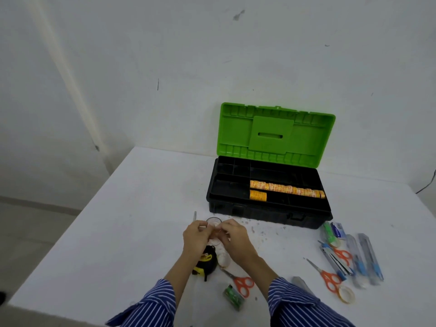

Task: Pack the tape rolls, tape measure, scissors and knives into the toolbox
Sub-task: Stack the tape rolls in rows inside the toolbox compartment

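A white table point(118, 220) holds an open toolbox point(269, 208) — black tray, green lid upright — with orange tape rolls point(286, 188) lined inside. In front, the left hand point(195, 237) and right hand point(232, 236) together pinch small clear tape rolls point(214, 223) — above a black-and-yellow tape measure point(206, 260).

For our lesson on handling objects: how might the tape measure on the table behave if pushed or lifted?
The tape measure looks chunky and compact, so probably heavy for its size. It seems to rest on a broad side, so a push likely slides it rather than rolls it.
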